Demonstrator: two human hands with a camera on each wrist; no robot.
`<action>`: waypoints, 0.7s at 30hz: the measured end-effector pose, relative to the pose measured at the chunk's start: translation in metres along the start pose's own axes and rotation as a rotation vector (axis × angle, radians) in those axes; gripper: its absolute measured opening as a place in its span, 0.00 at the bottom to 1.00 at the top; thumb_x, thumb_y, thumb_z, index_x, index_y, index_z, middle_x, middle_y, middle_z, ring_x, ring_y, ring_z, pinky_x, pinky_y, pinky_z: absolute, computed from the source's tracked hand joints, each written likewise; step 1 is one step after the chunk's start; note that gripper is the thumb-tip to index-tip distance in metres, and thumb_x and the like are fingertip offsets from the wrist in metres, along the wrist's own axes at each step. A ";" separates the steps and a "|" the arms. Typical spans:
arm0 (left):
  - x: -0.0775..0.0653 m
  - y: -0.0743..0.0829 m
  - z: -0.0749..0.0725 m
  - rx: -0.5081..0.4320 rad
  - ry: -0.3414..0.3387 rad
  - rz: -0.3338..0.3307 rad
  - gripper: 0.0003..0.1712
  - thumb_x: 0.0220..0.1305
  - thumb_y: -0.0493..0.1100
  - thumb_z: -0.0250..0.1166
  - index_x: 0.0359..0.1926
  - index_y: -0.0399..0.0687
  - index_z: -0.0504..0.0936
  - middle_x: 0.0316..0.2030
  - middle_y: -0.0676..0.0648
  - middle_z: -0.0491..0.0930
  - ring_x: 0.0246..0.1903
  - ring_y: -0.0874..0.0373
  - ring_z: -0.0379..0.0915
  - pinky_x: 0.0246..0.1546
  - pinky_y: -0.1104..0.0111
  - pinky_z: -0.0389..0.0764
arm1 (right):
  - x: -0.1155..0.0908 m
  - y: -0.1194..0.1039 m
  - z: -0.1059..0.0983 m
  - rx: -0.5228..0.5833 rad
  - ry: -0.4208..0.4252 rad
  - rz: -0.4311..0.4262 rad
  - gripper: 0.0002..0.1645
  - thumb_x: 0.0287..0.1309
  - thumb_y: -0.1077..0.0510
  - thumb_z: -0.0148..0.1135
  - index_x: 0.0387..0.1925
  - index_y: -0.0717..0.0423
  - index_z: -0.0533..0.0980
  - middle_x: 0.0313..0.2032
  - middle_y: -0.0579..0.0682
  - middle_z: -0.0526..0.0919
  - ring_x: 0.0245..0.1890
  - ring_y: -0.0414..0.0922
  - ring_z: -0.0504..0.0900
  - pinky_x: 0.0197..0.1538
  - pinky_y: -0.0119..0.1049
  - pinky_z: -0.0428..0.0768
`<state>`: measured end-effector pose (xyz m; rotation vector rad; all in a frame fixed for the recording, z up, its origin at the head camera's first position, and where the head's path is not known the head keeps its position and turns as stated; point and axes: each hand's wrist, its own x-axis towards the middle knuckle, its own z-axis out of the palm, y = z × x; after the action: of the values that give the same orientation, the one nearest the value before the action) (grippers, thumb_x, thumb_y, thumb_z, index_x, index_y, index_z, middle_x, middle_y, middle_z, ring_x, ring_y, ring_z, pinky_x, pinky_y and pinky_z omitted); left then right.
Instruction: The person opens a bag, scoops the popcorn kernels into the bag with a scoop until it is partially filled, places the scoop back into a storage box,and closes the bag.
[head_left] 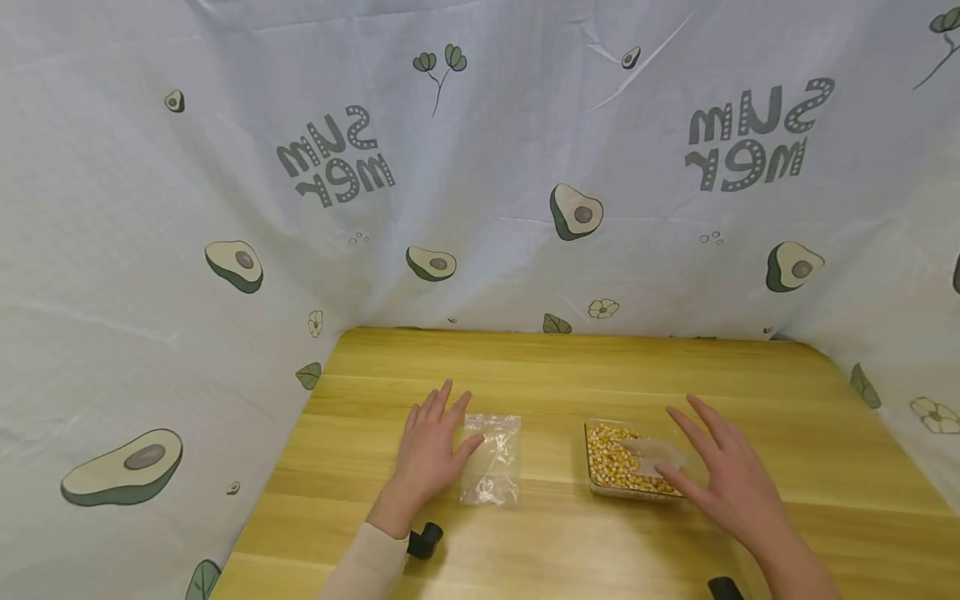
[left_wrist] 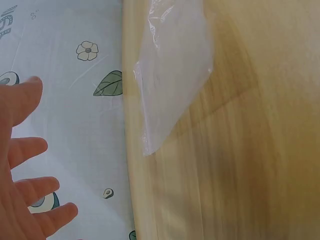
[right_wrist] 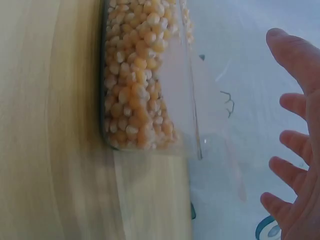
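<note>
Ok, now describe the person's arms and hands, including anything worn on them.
The left hand and right hand are bare, with no gloves or rings visible. A plain, pale cream sleeve covers the left forearm, with a stubby black fitting at the wrist. No sleeve shows on the right forearm; another black piece appears beside it, its mount out of sight.
</note>
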<state>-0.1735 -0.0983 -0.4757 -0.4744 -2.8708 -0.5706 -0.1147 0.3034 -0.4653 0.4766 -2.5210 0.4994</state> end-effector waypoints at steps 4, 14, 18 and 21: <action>0.000 -0.001 -0.001 -0.023 0.022 -0.012 0.37 0.68 0.60 0.61 0.74 0.55 0.66 0.77 0.43 0.57 0.72 0.41 0.59 0.70 0.42 0.62 | 0.008 -0.010 0.000 0.015 -0.008 -0.005 0.50 0.46 0.43 0.76 0.71 0.50 0.68 0.71 0.62 0.66 0.62 0.68 0.68 0.62 0.64 0.66; 0.001 -0.005 -0.001 -0.087 0.065 -0.031 0.33 0.70 0.55 0.61 0.71 0.51 0.70 0.72 0.43 0.67 0.67 0.41 0.69 0.62 0.44 0.73 | 0.026 -0.035 0.007 0.042 -0.060 0.001 0.50 0.44 0.50 0.78 0.70 0.52 0.69 0.68 0.65 0.69 0.60 0.67 0.71 0.53 0.65 0.72; 0.003 -0.007 0.001 -0.127 0.101 -0.054 0.29 0.70 0.53 0.61 0.69 0.50 0.73 0.68 0.44 0.72 0.65 0.43 0.72 0.62 0.47 0.75 | 0.033 -0.045 0.013 0.057 -0.077 -0.004 0.47 0.47 0.50 0.77 0.70 0.52 0.69 0.67 0.64 0.70 0.60 0.67 0.72 0.54 0.65 0.73; 0.005 -0.009 0.002 -0.161 0.128 -0.064 0.28 0.70 0.50 0.62 0.67 0.48 0.75 0.66 0.45 0.75 0.64 0.44 0.73 0.61 0.48 0.76 | 0.038 -0.052 0.017 0.065 -0.085 -0.012 0.46 0.48 0.49 0.77 0.69 0.53 0.70 0.67 0.64 0.71 0.60 0.66 0.73 0.53 0.65 0.74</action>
<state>-0.1810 -0.1038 -0.4795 -0.3560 -2.7392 -0.8167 -0.1302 0.2422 -0.4448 0.5476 -2.5872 0.5695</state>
